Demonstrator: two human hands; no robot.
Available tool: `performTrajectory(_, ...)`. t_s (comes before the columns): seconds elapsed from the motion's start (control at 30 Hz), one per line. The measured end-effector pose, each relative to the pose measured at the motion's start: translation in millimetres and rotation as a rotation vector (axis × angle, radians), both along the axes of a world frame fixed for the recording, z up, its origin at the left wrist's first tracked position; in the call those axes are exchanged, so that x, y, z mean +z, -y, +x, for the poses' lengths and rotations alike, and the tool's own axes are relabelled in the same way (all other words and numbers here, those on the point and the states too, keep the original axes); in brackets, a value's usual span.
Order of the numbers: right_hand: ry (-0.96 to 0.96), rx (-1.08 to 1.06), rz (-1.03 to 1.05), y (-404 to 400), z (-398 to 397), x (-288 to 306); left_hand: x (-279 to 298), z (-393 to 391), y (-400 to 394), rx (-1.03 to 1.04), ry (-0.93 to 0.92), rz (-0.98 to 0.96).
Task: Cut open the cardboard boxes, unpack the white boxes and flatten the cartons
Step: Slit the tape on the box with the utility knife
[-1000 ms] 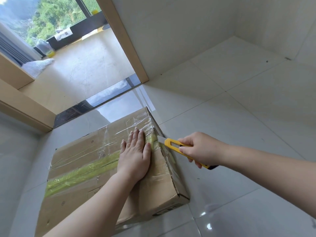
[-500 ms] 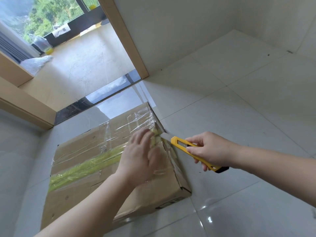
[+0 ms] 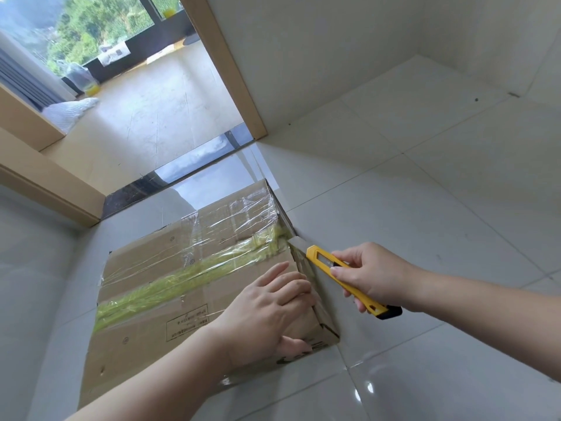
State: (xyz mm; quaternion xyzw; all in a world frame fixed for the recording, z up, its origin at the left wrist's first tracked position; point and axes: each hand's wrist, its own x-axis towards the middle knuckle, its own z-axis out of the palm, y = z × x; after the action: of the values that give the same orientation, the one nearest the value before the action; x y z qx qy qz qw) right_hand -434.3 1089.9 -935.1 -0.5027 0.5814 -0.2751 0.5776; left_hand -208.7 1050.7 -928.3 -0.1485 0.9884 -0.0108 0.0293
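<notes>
- Head view: yellow-green tape seam (image 3: 182,278) running lengthwise across cardboard box (image 3: 145,326), ending at knife blade.
- Right hand (image 3: 373,276) gripping yellow utility knife (image 3: 343,278) at seam's right end.
- Left hand (image 3: 267,314) pressing box, fingers loosely bent, gripping nothing.

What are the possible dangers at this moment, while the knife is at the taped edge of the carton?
1. The left hand rests on the cardboard box near its right edge, close to the utility knife; a slip might reach the fingers.
2. The blade meets the green tape at the seam; a deep cut could damage whatever is inside.
3. The wrinkled clear wrap may snag the blade.
</notes>
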Motion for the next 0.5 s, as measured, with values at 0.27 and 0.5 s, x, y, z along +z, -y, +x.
performTrajectory(0.27,0.0,0.038,-0.004,-1.3,14.4,2.6,-4.7,-0.1,-4.1,0.023,-0.065,-0.066)
performTrajectory(0.5,-0.077,0.054,0.043,-7.4,-21.5,15.0,-2.8,19.0,-12.5,0.332,-0.148,0.058)
